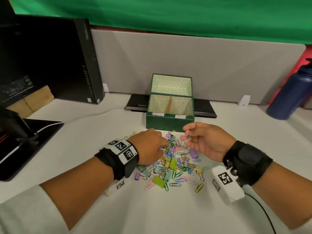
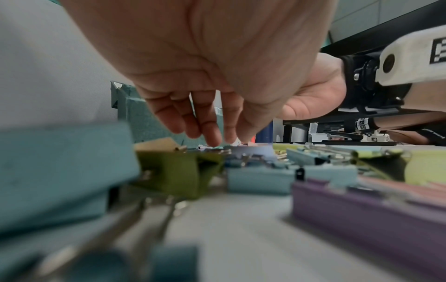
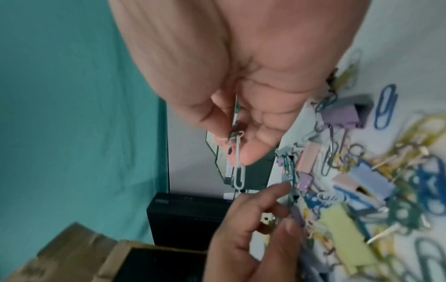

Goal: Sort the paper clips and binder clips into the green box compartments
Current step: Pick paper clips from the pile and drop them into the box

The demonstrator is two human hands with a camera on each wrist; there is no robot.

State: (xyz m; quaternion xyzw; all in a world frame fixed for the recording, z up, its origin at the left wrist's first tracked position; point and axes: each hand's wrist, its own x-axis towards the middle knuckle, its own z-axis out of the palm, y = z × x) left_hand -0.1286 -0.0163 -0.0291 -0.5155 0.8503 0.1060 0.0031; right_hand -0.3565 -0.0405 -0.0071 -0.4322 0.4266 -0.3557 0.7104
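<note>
The green box [image 1: 168,123] stands open at the back of the table, lid [image 1: 171,83] upright; a divider [image 1: 169,103] splits it into two compartments with labels on the front rim. In front of it lies a pile of coloured paper clips and binder clips [image 1: 175,163]. My right hand [image 1: 185,134] hovers over the pile's far edge, just before the box, and pinches a pink and a white paper clip [image 3: 237,162] that hang from its fingertips. My left hand [image 1: 164,146] reaches down into the pile's left side with fingertips [image 2: 212,135] on the clips; whether they grip one is blurred.
A black computer [image 1: 50,56] and a wood block [image 1: 38,98] sit at the back left, with a black stand base [image 1: 25,141] at the left edge. A dark blue bottle [image 1: 290,92] stands at the back right. A flat black device [image 1: 136,103] lies behind the box against the grey partition.
</note>
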